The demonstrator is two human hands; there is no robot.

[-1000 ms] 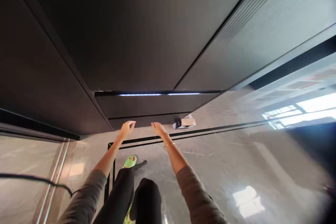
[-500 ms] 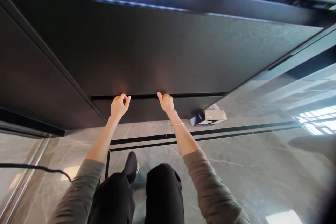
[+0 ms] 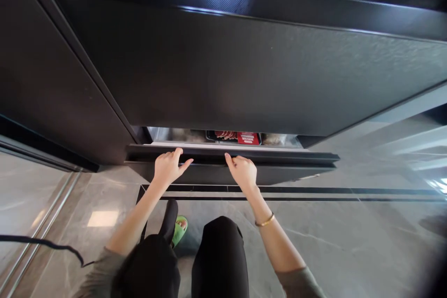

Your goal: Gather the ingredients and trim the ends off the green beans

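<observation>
A dark drawer [image 3: 206, 174] at the bottom of a tall black fridge [image 3: 223, 74] is pulled partly out toward me. My left hand [image 3: 166, 167] hooks its fingers over the drawer's top edge, thumb stretched out to the side. Farther right along the same edge, my right hand [image 3: 243, 173] grips with bent fingers, and a gold bangle [image 3: 264, 220] circles that wrist. Through the gap behind the drawer front, a black tray of sliced red meat [image 3: 226, 135] with a red label shows. Pale packages [image 3: 274, 139] lie beside it, partly hidden.
A black cabinet panel [image 3: 63, 102] stands left of the fridge. Below is a glossy grey tiled floor [image 3: 314, 228] with dark stripes. A black cable [image 3: 42, 242] crosses at lower left. My knees [image 3: 220, 256] and a green slipper [image 3: 179, 230] are close under the drawer.
The drawer has slid out toward me with both hands on its edge, exposing the packages inside. The small box on the floor at right is now out of sight.
</observation>
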